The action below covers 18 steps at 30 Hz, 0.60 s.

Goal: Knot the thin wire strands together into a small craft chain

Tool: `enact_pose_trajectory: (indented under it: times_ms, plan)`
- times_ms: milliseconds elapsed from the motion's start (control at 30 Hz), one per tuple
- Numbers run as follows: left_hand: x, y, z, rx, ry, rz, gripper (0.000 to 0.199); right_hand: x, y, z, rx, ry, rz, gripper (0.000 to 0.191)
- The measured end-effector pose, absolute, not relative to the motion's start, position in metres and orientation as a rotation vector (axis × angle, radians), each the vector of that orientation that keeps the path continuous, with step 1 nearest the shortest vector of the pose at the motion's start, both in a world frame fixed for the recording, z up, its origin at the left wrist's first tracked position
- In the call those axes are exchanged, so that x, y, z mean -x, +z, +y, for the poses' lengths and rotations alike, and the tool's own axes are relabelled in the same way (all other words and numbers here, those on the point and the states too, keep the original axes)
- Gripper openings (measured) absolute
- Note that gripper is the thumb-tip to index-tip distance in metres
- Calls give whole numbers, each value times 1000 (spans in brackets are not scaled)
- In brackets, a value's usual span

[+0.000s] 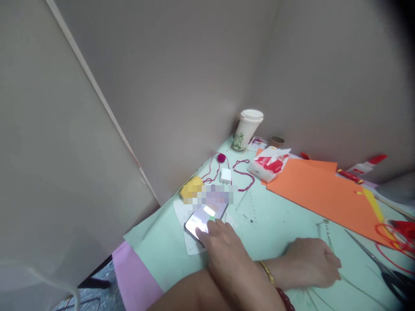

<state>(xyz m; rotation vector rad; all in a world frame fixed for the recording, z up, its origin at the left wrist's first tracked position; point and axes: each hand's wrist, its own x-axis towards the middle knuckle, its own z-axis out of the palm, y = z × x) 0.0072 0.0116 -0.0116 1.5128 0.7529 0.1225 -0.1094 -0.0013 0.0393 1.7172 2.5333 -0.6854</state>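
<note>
My arms cross, the right over the left. A finger or thumb of my right hand (223, 242) touches the lit screen of a smartphone (207, 214) lying on white paper. Its other fingers are bent, and nothing is gripped. Farther right, my left hand (313, 263) rests on the pale green sheet with its fingers curled closed around thin green cord (363, 293). Loose strands run out below the hand, while a knotted part leads up to a small pin (325, 222). Pixel blocks blur the phone's upper end.
Beyond the phone are a yellow packet (192, 187), a white charger plug (225, 176) and dark red cord (248, 185). A cup (247, 129) and tissue pack (270, 163) stand farther back. At right lie orange sheets (311, 194), scissors (382, 268) and red cord (397, 242). Grey partitions enclose the table.
</note>
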Motion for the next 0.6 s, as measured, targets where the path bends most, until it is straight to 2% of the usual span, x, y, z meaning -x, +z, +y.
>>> enact_pose_trajectory:
  times_ms: [333,600]
  plan:
    - [-6,-9,13,-1550,124,710,25,109,41,-1,-1718,-703,2507,41]
    - [-3,-7,13,-1551,132,715,17,111,43,0,-1693,-693,2502,39]
